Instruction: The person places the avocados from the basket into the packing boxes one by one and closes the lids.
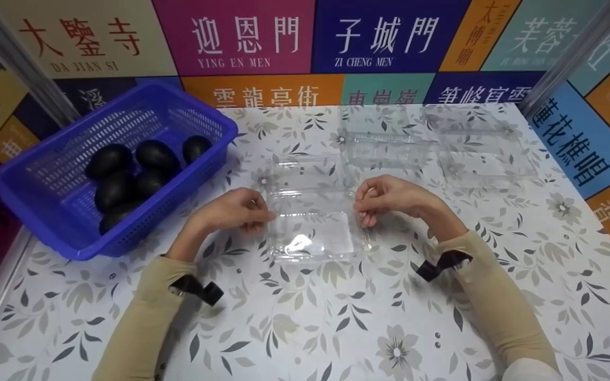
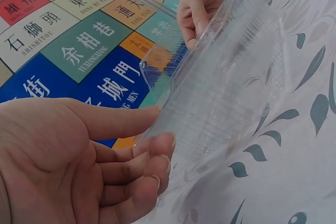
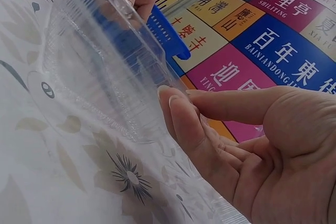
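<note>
A clear plastic clamshell box [image 1: 313,233] lies opened out in the middle of the table, one shallow half nearer me and the other behind it. My left hand [image 1: 236,210] pinches its left rim between thumb and fingers. At the opposite rim, my right hand [image 1: 387,201] has the edge between thumb and fingertips. In the left wrist view the ribbed wall of the box [image 2: 231,77] runs from one hand to the other. The right wrist view has the thumb and forefinger [image 3: 181,114] meeting at the rim.
To the left stands a blue plastic basket [image 1: 88,251] holding several black egg-shaped objects [image 1: 109,161]. More clear plastic boxes sit behind on the right, one box [image 1: 384,151] close by and another box [image 1: 487,164] farther over. Printed panels [image 1: 241,37] wall the back and sides.
</note>
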`<state>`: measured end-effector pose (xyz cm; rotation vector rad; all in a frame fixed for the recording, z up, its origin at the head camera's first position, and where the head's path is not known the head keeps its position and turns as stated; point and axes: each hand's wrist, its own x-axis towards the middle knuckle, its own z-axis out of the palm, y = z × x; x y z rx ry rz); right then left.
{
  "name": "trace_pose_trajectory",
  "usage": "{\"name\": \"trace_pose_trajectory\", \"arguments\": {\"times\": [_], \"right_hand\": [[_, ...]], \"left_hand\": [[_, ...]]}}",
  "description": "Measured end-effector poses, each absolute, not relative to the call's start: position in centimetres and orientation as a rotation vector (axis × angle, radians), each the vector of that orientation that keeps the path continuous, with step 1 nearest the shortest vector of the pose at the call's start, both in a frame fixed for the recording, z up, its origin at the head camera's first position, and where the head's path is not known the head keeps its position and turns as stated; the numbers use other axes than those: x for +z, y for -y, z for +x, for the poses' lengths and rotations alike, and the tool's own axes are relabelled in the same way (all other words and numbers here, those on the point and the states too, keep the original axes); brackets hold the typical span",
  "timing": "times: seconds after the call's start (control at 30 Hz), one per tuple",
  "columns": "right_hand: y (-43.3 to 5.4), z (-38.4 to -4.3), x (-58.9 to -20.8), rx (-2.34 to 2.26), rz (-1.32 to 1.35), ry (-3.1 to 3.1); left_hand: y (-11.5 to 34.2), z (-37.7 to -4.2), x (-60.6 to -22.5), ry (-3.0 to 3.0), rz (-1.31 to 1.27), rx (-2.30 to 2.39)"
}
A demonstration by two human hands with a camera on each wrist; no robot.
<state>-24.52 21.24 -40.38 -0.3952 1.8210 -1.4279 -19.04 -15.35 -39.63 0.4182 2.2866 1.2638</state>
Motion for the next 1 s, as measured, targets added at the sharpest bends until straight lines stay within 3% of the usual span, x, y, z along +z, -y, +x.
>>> {"name": "trace_pose_trajectory", "arguments": {"times": [0.43, 1.0], "right_hand": [[-21.3, -24.5, -40.4, -1.446, -0.397, -1.811], [-21.2, -24.5, -40.7, -1.459, -0.398, -1.814]], "left_hand": [[15.8, -18.5, -37.9, -2.537, 0.491, 1.182], [19.3, -17.6, -34.8, -2.87, 0.415, 1.491]]}}
